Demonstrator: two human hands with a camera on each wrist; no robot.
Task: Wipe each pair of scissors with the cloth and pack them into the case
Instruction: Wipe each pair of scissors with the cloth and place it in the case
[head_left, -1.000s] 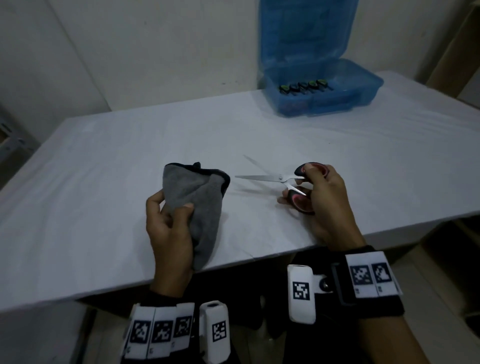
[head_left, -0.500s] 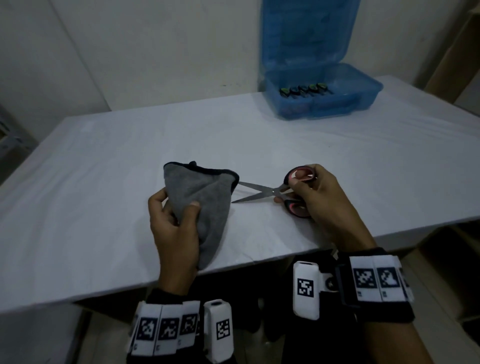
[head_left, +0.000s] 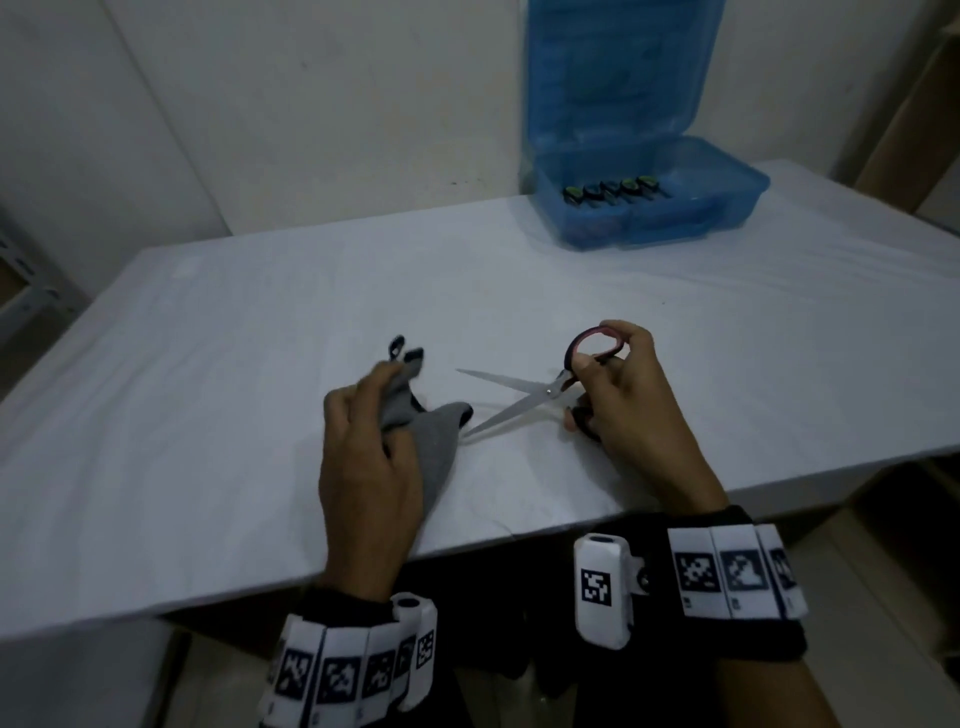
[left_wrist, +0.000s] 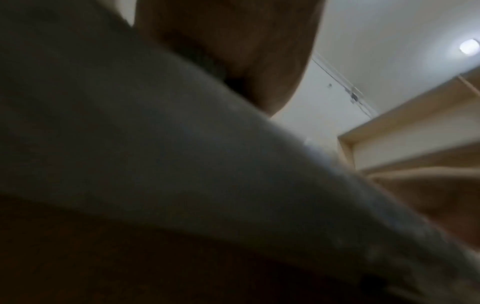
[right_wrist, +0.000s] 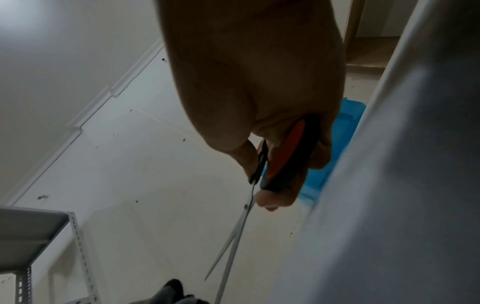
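My right hand (head_left: 613, 384) grips the red-and-black handles of a pair of scissors (head_left: 519, 397), blades spread wide and pointing left over the table. The right wrist view shows the same scissors (right_wrist: 244, 222) from behind my fingers. My left hand (head_left: 363, 441) holds a grey cloth (head_left: 434, 447) bunched under its fingers; the lower blade tip reaches the cloth's right edge. In the left wrist view the cloth (left_wrist: 155, 144) fills most of the picture, blurred. The open blue case (head_left: 649, 208) stands at the far right of the table with several green-handled scissors (head_left: 610, 189) in it.
A white-covered table (head_left: 260, 322) runs under both hands, its front edge close to my wrists. A metal shelf frame (right_wrist: 52, 236) stands left of the table, and wooden shelving (head_left: 924, 104) stands to the right.
My left hand has turned palm down and bunched the cloth lower over the table. The scissors' blades have spread wider, with the lower tip now at the cloth.
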